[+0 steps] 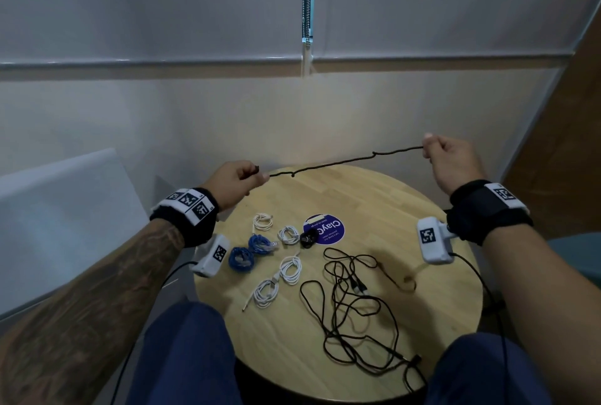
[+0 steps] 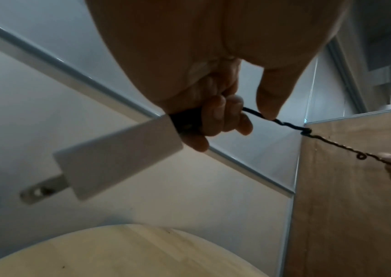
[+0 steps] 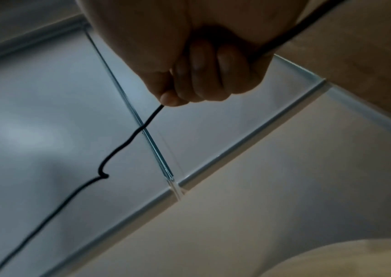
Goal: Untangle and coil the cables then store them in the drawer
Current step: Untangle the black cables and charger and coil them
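Nearest, at six o'clock on the round pale wooden table (image 1: 439, 290), a thin black cable tangle (image 1: 354, 310) lies loose, with small coiled white and blue cables (image 1: 260, 255) at nine o'clock. Above the far rim, the left hand (image 1: 232, 181) grips the plug end of a kinked black braided cable (image 1: 341, 162) and the right hand (image 1: 452, 160) pinches its other end. Ease tension; roll out each kink before coiling.

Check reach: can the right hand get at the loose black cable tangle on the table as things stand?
Probably not yet. The right hand grips one end of the stretched black cable, the left hand the other. The black cable tangle lies uncovered below it, so freeing that grip should open the way.
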Action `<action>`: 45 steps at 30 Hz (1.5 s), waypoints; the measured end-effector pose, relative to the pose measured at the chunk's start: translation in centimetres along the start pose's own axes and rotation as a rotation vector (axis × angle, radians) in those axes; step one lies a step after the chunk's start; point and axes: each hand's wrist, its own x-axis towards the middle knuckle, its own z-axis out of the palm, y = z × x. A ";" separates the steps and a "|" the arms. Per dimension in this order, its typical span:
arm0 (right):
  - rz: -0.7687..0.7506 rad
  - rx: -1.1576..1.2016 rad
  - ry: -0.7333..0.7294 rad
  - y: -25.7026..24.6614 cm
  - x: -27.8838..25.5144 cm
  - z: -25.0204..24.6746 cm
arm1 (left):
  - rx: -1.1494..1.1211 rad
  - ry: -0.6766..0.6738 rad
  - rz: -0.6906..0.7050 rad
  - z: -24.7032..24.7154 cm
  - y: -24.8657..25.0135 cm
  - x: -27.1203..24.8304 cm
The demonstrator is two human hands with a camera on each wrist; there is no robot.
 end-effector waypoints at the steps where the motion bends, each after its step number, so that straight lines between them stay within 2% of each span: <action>1: 0.007 -0.053 -0.003 0.3 -0.2 -0.2 | -0.005 -0.003 0.012 0.0 0.1 -0.1; 6: 0.028 -0.319 -0.060 2.2 -1.2 -0.4 | -0.070 0.192 0.060 -0.8 -0.3 0.8; 9: 0.079 -0.359 -0.150 2.5 -1.8 0.3 | -0.128 0.232 0.056 -0.7 0.5 1.2; 13: 0.129 -0.462 -0.364 2.9 -2.4 1.0 | -0.136 0.114 0.117 1.3 3.4 1.0; 16: 0.102 -0.533 -0.382 2.7 -3.2 1.9 | -0.144 0.000 0.159 3.5 5.5 0.8; 17: 0.058 -0.506 -0.365 2.3 -3.6 2.4 | -0.147 -0.023 0.161 4.4 6.1 0.8; 19: -0.007 -0.221 -0.378 1.1 -4.4 3.3 | -0.155 -0.060 0.171 6.1 7.3 0.7; 21: 0.022 0.160 -0.500 -0.8 -5.6 4.1 | -0.190 -0.078 0.179 7.6 7.9 0.8; 22: 0.032 0.274 -0.584 -1.7 -6.1 4.5 | -0.208 -0.074 0.170 8.1 8.2 0.9; 24: 0.030 0.382 -0.719 -2.7 -6.7 5.4 | -0.233 -0.043 0.149 8.6 8.5 1.1; 25: 0.041 0.442 -0.734 -3.0 -6.8 5.8 | -0.240 -0.024 0.138 8.6 8.6 1.1; 28: 0.101 0.552 -0.535 -3.4 -6.3 6.0 | -0.254 0.029 0.111 7.9 8.1 1.3; 30: 0.030 0.413 -0.410 -3.1 -5.1 5.4 | -0.235 0.036 0.110 7.4 7.0 1.2; 33: -0.157 0.161 -0.403 -3.4 -4.0 4.1 | -0.166 0.003 0.112 7.2 6.0 0.7; 35: -0.223 0.031 -0.464 -4.1 -4.1 3.3 | -0.158 0.004 0.112 7.2 5.6 0.5; 37: -0.250 0.009 -0.495 -4.5 -4.3 2.9 | -0.164 0.012 0.111 7.2 5.3 0.4; 42: -0.279 0.007 -0.314 -4.9 -4.0 2.4 | -0.130 -0.051 0.096 7.3 5.3 -0.4; 45: -0.271 0.033 -0.206 -5.0 -3.9 2.8 | -0.182 -0.123 0.086 7.8 6.3 -1.3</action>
